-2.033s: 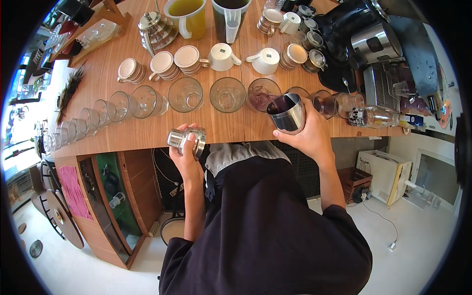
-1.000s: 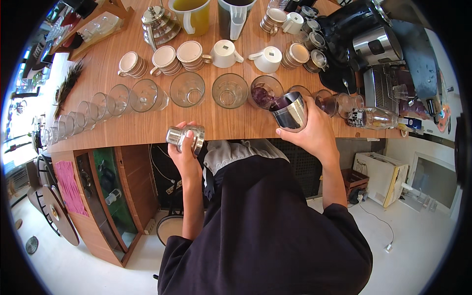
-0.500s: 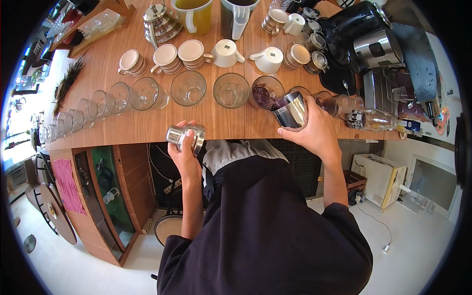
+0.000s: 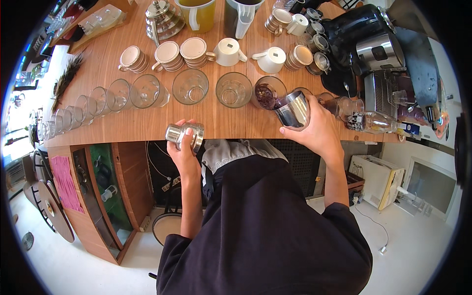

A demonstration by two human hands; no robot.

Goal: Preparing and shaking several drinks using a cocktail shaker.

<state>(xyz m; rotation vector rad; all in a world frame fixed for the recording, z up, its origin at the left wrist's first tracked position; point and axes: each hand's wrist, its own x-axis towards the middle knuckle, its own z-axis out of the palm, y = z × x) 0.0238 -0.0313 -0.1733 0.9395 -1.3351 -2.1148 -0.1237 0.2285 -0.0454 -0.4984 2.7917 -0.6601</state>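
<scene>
Right hand (image 4: 322, 129): closed around the side of a steel shaker cup (image 4: 297, 114), thumb toward the near side. Shaker cup: above the near part of the wooden desk (image 4: 216, 125), its long axis slanted, mouth leaning left and away from the wearer, base toward the palm. Glass with dark purple liquid (image 4: 268, 94): upright on the desk, directly beyond and to the left of the cup's mouth, which overlaps its near right rim in this view; whether the two touch cannot be told. Nearer hand to this glass: the right; the left stands well apart, lower and to the left. Left hand (image 4: 185, 155): fingers wrapped about a steel shaker top (image 4: 190, 136), narrow end pointing left, held near the front edge of the desk. Adjoining, left of the filled glass: a clear glass (image 4: 233, 90), then a second clear tumbler (image 4: 191, 87), heading a row that curves away leftward. Behind: a white cup (image 4: 271, 60), striped mugs (image 4: 193, 50), a pitcher of yellow liquid (image 4: 206, 19), a pitcher with dark contents (image 4: 232, 20) and a steel kettle (image 4: 165, 23).
</scene>
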